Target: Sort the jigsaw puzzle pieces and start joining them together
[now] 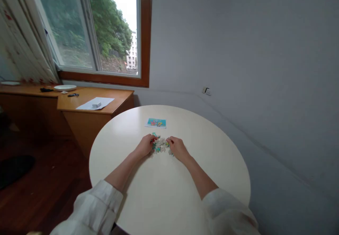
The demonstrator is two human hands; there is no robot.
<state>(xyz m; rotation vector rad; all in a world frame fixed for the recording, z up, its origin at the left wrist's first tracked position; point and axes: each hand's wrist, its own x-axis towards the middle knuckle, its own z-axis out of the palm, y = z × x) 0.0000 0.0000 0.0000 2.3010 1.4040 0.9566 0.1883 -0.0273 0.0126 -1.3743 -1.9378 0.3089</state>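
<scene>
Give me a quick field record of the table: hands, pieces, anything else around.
surface: round white table
left hand: fingers on the left edge of the puzzle pieces
right hand: fingers on the pile's right edge
grip: too small to tell whether either hand pinches a piece
picture card: flat, beyond the pile, apart from it
background: wooden desk with paper sheet and plate

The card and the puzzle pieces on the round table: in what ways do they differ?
The card is one flat rectangle; the pieces are many small bits in a loose heap. The card lies alone, farther from the person; the pieces lie between the left hand and right hand, which touch them. Both rest on the table and show teal.
</scene>
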